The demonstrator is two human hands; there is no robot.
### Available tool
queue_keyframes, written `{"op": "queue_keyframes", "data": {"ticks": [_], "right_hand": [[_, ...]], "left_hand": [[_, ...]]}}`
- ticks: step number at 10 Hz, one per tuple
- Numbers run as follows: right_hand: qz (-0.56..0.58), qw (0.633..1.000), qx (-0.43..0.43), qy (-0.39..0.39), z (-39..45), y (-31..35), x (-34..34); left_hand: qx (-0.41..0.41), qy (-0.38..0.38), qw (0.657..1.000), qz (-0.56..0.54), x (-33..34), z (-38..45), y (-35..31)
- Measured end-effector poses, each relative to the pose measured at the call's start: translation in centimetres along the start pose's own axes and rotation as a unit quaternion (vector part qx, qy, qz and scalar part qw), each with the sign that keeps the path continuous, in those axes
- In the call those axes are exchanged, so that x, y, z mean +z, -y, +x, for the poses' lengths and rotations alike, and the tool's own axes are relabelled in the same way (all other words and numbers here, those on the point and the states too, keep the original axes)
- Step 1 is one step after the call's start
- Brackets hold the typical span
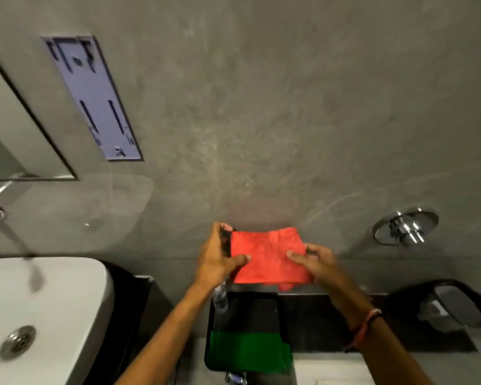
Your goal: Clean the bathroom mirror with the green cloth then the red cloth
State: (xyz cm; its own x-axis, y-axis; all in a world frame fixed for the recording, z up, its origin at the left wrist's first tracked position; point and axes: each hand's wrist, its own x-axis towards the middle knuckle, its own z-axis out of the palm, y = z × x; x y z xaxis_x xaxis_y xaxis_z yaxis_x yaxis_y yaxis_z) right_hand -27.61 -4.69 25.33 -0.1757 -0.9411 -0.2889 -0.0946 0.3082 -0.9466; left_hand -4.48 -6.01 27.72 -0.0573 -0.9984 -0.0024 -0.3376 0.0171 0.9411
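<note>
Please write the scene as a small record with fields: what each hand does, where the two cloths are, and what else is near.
left hand: grips the left edge of the red cloth
right hand: grips the right edge of the red cloth
red cloth: held spread out in front of the grey wall
green cloth: lies in the black tray
mirror: far left, on the wall
sink: white, lower left

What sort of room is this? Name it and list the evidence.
A bathroom, probably a shared washroom: a white basin with a drain beside a mirror's corner, and a chrome wall tap fitting on the grey wall. Both hands hold a red cloth.
</note>
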Motion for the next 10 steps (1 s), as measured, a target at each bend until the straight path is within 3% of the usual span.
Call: {"op": "queue_keyframes", "data": {"ticks": [1, 3, 4, 5, 6, 7, 8, 9, 10], "right_hand": [[0.007, 0.992, 0.122, 0.024, 0.8, -7.0, 0.4], [0.094, 0.947, 0.305, 0.031, 2.1, -16.5, 1.9], [0.044, 0.944, 0.326, 0.020, 3.0, -19.9, 2.9], [-0.041, 0.954, 0.295, 0.026, 4.2, -21.7, 2.9], [-0.251, 0.945, 0.203, 0.054, 4.2, -21.3, 2.3], [-0.460, 0.882, 0.072, 0.071, 3.7, -20.0, 1.9], [-0.585, 0.803, -0.063, 0.093, 2.6, -17.5, 2.2], [-0.604, 0.756, -0.249, 0.028, 2.0, -14.4, 3.1], [-0.599, 0.708, -0.374, 0.011, 0.9, -9.8, 5.1]], "left_hand": [[0.001, 0.002, 0.994, 0.113, 3.4, -0.9, 5.5], [-0.086, 0.076, 0.976, 0.184, 8.6, -2.0, 14.5], [-0.147, 0.122, 0.959, 0.210, 10.3, -2.9, 17.8], [-0.151, 0.168, 0.949, 0.222, 11.6, -3.0, 20.4], [-0.089, 0.201, 0.943, 0.248, 12.0, -3.2, 21.5], [-0.015, 0.199, 0.920, 0.337, 11.2, -3.3, 20.5], [0.079, 0.129, 0.901, 0.407, 9.0, -3.4, 17.2], [0.213, 0.029, 0.863, 0.456, 5.2, -2.8, 14.0], [0.238, -0.080, 0.822, 0.511, 0.2, -3.1, 10.6]]}}
